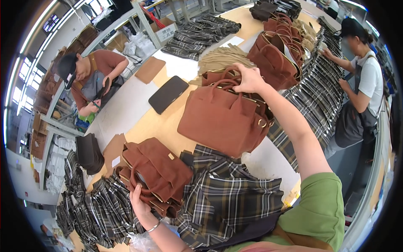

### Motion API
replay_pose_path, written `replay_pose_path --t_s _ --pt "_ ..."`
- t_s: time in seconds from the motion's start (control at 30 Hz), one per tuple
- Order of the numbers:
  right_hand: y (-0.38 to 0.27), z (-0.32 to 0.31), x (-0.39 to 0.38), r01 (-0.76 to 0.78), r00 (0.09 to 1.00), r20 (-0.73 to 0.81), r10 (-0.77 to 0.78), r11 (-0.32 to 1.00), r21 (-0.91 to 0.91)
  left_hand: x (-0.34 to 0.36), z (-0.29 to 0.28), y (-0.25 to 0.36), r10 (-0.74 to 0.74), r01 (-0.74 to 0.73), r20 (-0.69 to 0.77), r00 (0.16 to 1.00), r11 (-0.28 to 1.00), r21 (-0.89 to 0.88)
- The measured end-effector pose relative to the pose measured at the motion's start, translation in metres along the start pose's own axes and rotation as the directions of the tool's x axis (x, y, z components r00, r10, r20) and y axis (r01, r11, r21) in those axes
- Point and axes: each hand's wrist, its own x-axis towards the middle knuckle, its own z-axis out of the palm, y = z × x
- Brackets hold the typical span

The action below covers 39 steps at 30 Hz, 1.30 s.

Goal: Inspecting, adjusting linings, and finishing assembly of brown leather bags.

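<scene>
A large reddish-brown handbag (222, 117) stands on the table in front of me, tilted a little. My right hand (248, 80) is closed round its top handles. To the left lies a second brown handbag (157, 166), with a small gold plate on its front. My left hand (140, 206) grips this bag by its handle side, the thumb and fingers partly hidden by the leather. Dark plaid fabric (231, 193) spreads between the two bags, close to my body.
More brown handbags (275, 59) stand in a row at the far right. Stacked plaid pieces (201, 35) and a black rectangular panel (168, 94) lie on the table (142, 126). A person (98, 80) works across at the left. Another person (361, 80) stands on the right.
</scene>
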Motion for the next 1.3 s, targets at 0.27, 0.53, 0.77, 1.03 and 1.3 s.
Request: replay_pose_path --t_s 0.27,0.53,0.77,1.03,1.3 --pt "-0.093 0.007 -0.065 0.182 0.97 -0.141 -0.198 0.976 -0.121 -0.005 0.019 0.002 0.004 -0.005 -0.062 0.998 1.0 -0.017" --pt "-0.122 0.009 -0.079 0.082 0.996 -0.026 -0.088 0.982 -0.173 0.002 0.012 -0.009 -0.005 0.005 -0.001 1.0 0.999 -0.047" --pt "-0.132 0.017 -0.066 -0.086 0.987 0.131 0.09 0.996 -0.034 -0.003 0.025 0.0 -0.068 0.08 0.119 0.991 0.991 -0.106" --pt "-0.111 -0.018 -0.076 -0.051 0.995 -0.016 0.102 0.616 0.786 -0.034 0.04 0.067 0.108 -0.103 0.075 0.991 0.992 -0.067" --pt "-0.167 -0.155 -0.195 0.082 0.956 -0.184 0.227 0.397 0.914 -0.132 0.115 0.147 0.352 -0.41 0.473 0.808 0.912 0.021"
